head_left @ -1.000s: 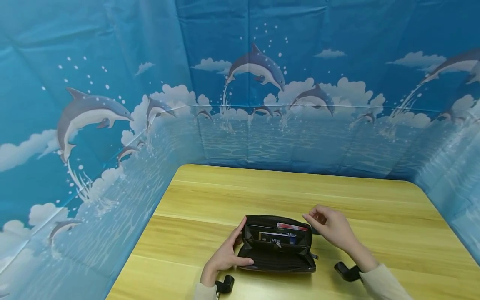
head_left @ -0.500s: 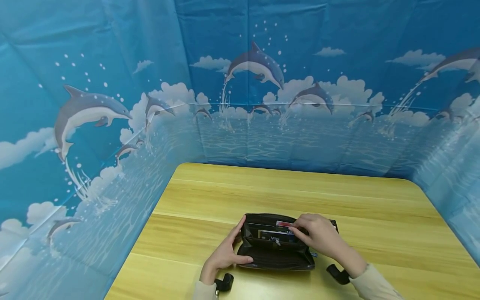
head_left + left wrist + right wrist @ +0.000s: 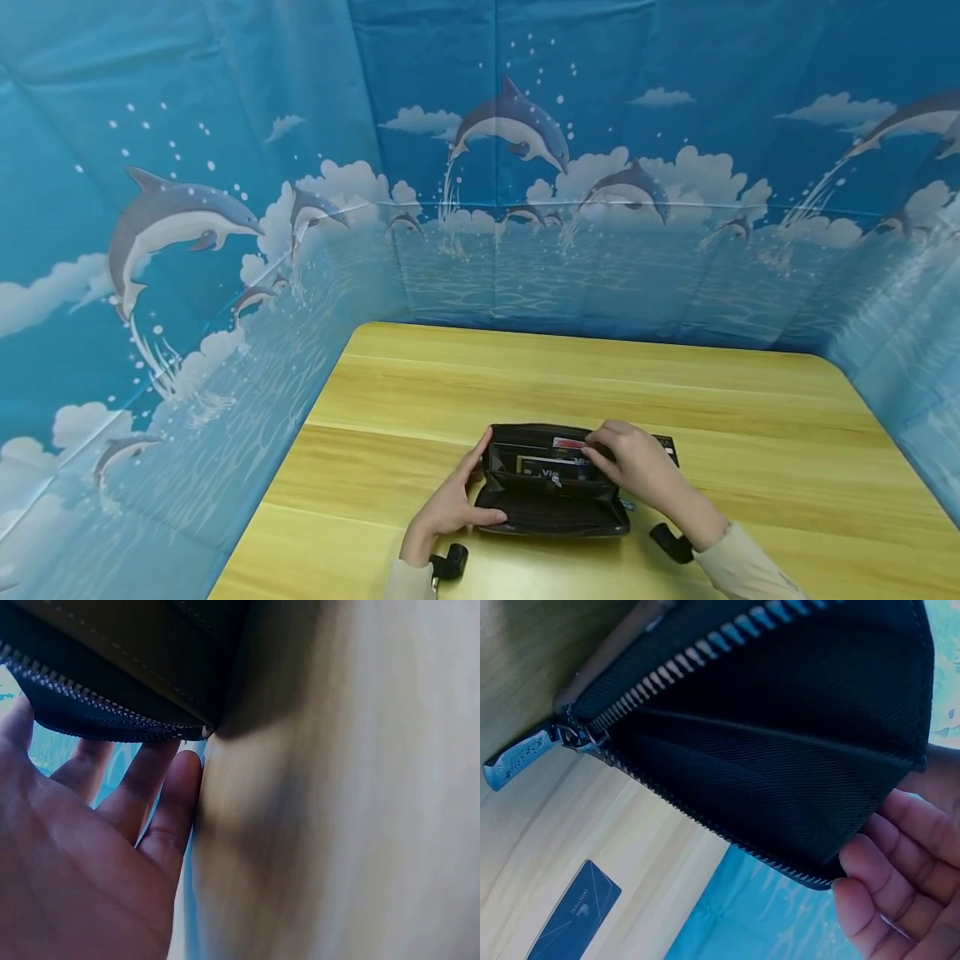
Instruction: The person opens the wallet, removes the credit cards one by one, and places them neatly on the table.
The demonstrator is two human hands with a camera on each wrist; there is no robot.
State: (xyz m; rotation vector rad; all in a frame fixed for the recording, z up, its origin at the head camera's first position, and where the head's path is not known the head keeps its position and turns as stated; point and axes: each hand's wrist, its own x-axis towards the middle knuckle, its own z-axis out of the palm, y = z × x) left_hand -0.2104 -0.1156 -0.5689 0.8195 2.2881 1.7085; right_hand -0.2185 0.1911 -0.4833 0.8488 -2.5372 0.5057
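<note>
A dark zip-around wallet (image 3: 555, 517) stands unzipped on the table, its inside facing me. A black and gold "Vip" card (image 3: 531, 467) sits in its slots, with a red and white card (image 3: 567, 443) farther back. My left hand (image 3: 450, 502) grips the wallet's left end, thumb on the front flap and fingers behind. My right hand (image 3: 641, 468) is at the upper right of the slots, thumb and forefinger pinching the right end of the rear cards. In the right wrist view its other fingers (image 3: 885, 877) curl by the wallet's zipped edge; the pinch itself is hidden there.
A dark card (image 3: 577, 911) lies on the wooden table (image 3: 420, 375) to the right of the wallet. The wallet's zipper pull (image 3: 517, 761) sticks out at its right corner. A blue dolphin-print curtain (image 3: 480, 275) surrounds the table's far and side edges.
My right hand has moved left from beside the wallet to the cards, where it has stayed for the last half second. The dark card is now uncovered. My left hand keeps its grip.
</note>
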